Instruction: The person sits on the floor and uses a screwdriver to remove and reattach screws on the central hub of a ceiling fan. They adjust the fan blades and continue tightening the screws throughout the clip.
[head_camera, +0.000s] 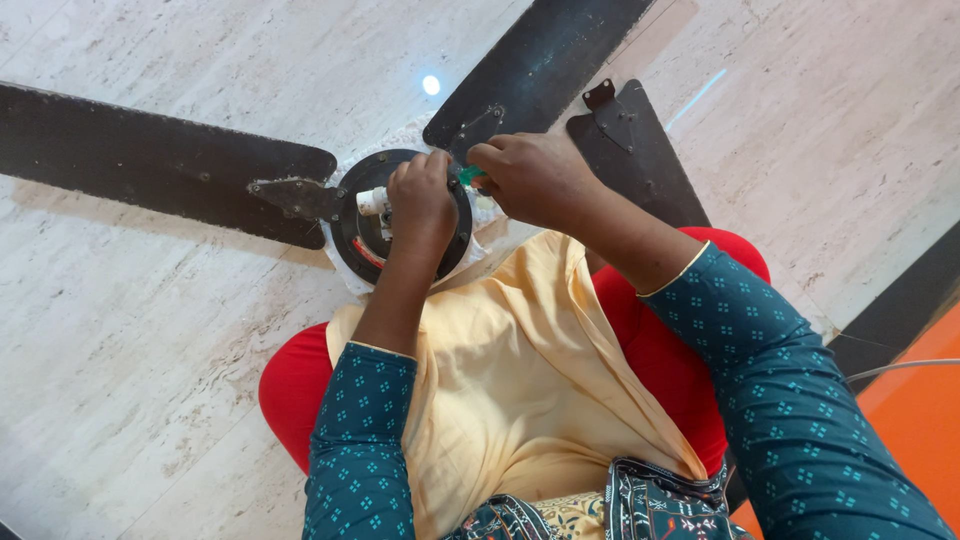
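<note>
Teal sleeves lowest, left hand (420, 200) gripping fan motor (360, 235), right hand (530, 178) pinching green tool (470, 176)

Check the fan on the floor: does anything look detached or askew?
Yes. One dark blade lies loose beside the right hand, its bracket unattached, while two others remain at the motor hub. The left hand rests on the hub.
</note>
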